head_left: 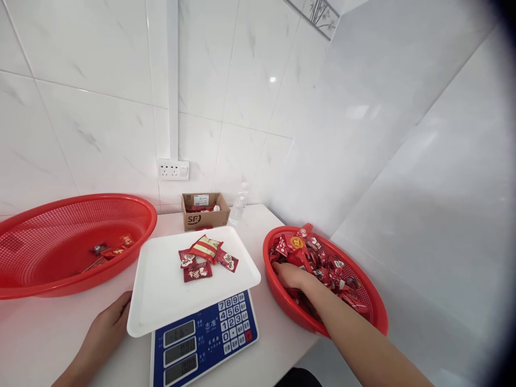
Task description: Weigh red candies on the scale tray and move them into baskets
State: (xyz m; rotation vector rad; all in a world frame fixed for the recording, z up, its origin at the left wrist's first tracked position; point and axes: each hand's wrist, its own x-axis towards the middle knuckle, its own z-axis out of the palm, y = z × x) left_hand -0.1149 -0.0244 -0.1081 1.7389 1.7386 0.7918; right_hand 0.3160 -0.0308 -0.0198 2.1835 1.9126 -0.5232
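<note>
My right hand (291, 274) reaches down into the red basket (278, 306) on the right, among many red candy packets (322, 258); its fingertips are hidden by the basket and packets. My left hand (112, 320) rests on the table beside the white tray (161, 285) of a digital scale (201, 338), its fingers partly behind the tray's edge. On the tray lie several dark red candy packets (197, 272) and a larger red and cream packet (206, 247). The scale's display shows digits that are hard to read.
Another large red basket (72, 204) at left holds a few packets (116, 250). At the back stand a small cardboard box (206, 219) with red packets inside and a clear plastic bottle (239, 204). A wall socket (173, 169) sits above the white table (274, 344).
</note>
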